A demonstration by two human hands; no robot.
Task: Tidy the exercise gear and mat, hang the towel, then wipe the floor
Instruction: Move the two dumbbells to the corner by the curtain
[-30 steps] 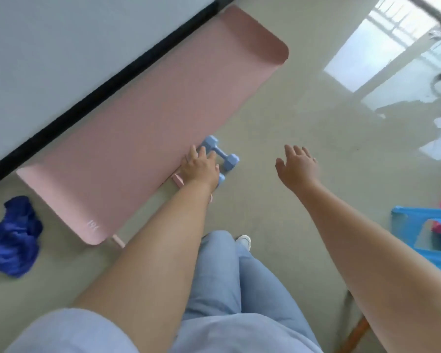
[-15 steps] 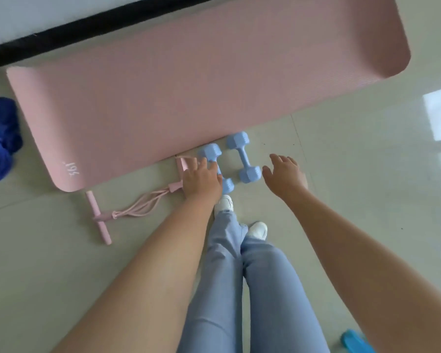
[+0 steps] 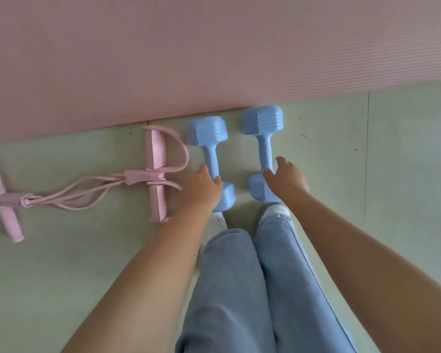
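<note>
Pale green floor (image 3: pixel 405 154), tiled, with a few dark specks. Pink mat (image 3: pixel 214 52) fills the upper part of the head view, lying flat; its near edge runs across just beyond the gear.

Two blue dumbbells lie side by side on the floor, handles pointing away from the person, far heads at the mat edge.
- Left dumbbell (image 3: pixel 210 149): far head just beside the mat edge, near head close to a white shoe (image 3: pixel 215 225).
- Right dumbbell (image 3: pixel 264 138): far head touching or nearly touching the mat; cannot tell which.

Left hand (image 3: pixel 200 189): reaches down over the near part of the left dumbbell's handle, fingers curling around the handle, thumb on the right side of it. Contact seen at the handle; a closed grip cannot be confirmed.

Right hand (image 3: pixel 287 180): at the near part of the right dumbbell's handle, thumb on the left side, fingers on the far side, partly curled. Whether the grip has closed cannot be told. Both dumbbells rest on the floor.

Pink pull-rope exerciser (image 3: pixel 92 189) lies on the floor left of the dumbbells: foot bar with strap loops just beside the left hand, cords running left to a padded handle bar near the frame edge.

Light blue trousers (image 3: pixel 242 289) and both bare forearms occupy the lower frame.
</note>
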